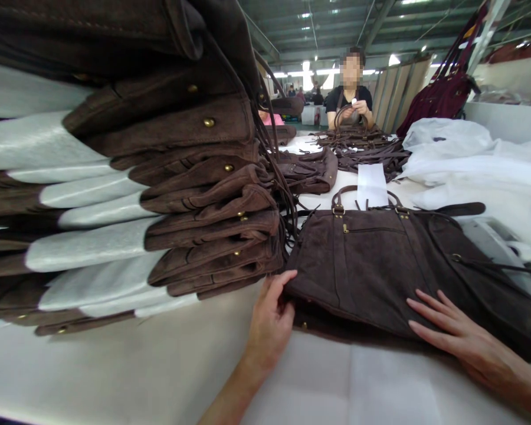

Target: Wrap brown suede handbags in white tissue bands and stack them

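Note:
A dark brown suede handbag [371, 265] lies on its side on the white table in front of me, handles pointing away. My left hand [272, 313] has its fingers curled around the bag's lower left corner. Spread fingers of my right hand [446, 324] rest flat on the bag's front, near its bottom edge. A short zipper with a brass pull [346, 228] runs across the front. Over the handles lies a white paper slip [371, 184].
A tall stack of brown bags [212, 236], interleaved with white sheets [101, 242], rises at the left. More brown bags [310, 168] lie farther back. White plastic sheeting [469, 153] covers the right side. Across the table a person [349, 100] holds a bag's handles.

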Motion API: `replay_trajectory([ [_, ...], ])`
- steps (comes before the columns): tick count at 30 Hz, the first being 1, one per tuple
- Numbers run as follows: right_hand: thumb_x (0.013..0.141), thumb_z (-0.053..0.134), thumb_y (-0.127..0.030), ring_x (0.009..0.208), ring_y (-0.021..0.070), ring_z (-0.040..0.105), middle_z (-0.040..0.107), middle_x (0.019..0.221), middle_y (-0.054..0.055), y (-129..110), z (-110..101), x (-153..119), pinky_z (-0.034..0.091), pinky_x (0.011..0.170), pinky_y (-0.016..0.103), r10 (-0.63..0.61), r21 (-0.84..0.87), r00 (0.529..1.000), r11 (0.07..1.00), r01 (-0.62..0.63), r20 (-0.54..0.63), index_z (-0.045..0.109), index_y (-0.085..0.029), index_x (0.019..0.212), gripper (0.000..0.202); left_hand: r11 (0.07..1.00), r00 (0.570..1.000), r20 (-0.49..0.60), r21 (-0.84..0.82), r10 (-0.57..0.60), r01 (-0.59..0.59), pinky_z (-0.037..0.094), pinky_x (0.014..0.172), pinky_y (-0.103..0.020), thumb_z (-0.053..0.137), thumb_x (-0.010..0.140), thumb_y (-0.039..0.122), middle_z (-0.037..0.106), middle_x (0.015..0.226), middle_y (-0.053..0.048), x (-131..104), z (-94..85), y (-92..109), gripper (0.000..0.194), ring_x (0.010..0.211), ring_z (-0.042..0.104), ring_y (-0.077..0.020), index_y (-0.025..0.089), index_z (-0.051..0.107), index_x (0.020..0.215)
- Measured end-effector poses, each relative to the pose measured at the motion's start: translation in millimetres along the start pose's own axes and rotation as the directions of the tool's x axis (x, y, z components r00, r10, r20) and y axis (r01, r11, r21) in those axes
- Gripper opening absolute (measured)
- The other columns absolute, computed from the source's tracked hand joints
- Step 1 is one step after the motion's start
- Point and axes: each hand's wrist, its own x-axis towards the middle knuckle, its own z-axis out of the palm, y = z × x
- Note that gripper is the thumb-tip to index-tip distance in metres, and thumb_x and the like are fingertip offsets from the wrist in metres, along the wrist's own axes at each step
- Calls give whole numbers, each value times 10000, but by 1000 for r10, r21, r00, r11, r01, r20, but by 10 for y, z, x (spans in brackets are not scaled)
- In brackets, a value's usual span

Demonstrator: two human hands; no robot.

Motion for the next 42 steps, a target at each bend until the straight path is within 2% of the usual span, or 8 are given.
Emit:
replay_trajectory([
  [8, 899, 459, -175, 1426, 318, 189, 310, 1528, 21, 14, -1, -6, 175, 1108, 639, -17, 14, 999, 1000, 17, 34, 396, -386, 1427, 572, 896, 953, -102, 380, 286, -229, 496, 851, -297, 436, 836, 49, 593, 1007, -48, -150, -369, 54, 293, 955, 587, -165, 205, 592, 1030],
  [12, 891, 419, -101, 1435, 301, 168, 306, 1531, 16, -21, -55, 38, 187, 1099, 650, -28, -36, 999, 999, 29, 36, 369, -399, 1435, 623, 625, 704, 188, 346, 685, -700, 396, 1008, -360, 405, 921, 100, 593, 1181, -70, -43, -93, 855, 316, 1165, 498, -200, 180, 548, 1191],
  [15, 895, 410, -90, 1438, 282, 169, 322, 1525, 17, -39, -87, 69, 191, 1105, 635, -29, -31, 999, 999, 29, 14, 373, -399, 1431, 620, 510, 570, 525, 273, 632, -816, 416, 935, -358, 443, 942, 171, 609, 1116, -74, 197, 129, 1171, 269, 1079, 525, -197, 161, 551, 1188],
  [23, 942, 419, -167, 1437, 290, 179, 352, 1512, 16, -104, -145, 93, 161, 1113, 634, -3, -21, 1000, 1000, 3, 9, 402, -407, 1415, 531, 446, 600, 584, 402, 547, -799, 345, 611, -320, 488, 913, 174, 521, 796, -23, 258, 258, 403, 143, 716, 474, -178, 214, 603, 988],
  [30, 926, 428, -136, 1445, 289, 146, 292, 1541, -7, -108, -245, 143, 119, 1104, 657, -11, -15, 994, 1000, 13, 111, 364, -443, 1423, 587, 430, 556, 620, 358, 554, -829, 429, 700, -335, 462, 894, 94, 590, 935, -56, -19, 192, 177, 518, 781, 534, -191, 234, 414, 1390],
  [34, 891, 506, -199, 1443, 319, 132, 269, 1551, 1, -189, -352, 208, 77, 1098, 675, -7, 26, 988, 1000, 3, 157, 380, -416, 1425, 590, 491, 580, 684, 356, 443, -795, 488, 805, -388, 507, 750, 14, 618, 1111, -119, 6, -7, 344, 630, 949, 589, -249, 178, 472, 1358],
  [39, 877, 522, -165, 1440, 309, 153, 349, 1518, 9, -269, -344, 298, 61, 1105, 663, -33, 11, 994, 999, 32, 108, 422, -397, 1405, 586, 525, 521, 841, 380, 147, -762, 483, 558, -315, 534, 883, 246, 637, 612, -60, 561, 233, 1094, 231, 596, 618, -217, 165, 712, 758],
  [42, 910, 515, -220, 1434, 299, 193, 402, 1488, 19, -298, -375, 387, 87, 1108, 657, -70, -24, 994, 997, 72, 87, 448, -384, 1389, 511, 586, 537, 729, 231, 425, -777, 500, 855, -383, 500, 922, 394, 707, 932, -96, 789, 643, 1347, 298, 936, 648, -245, 175, 702, 922],
])
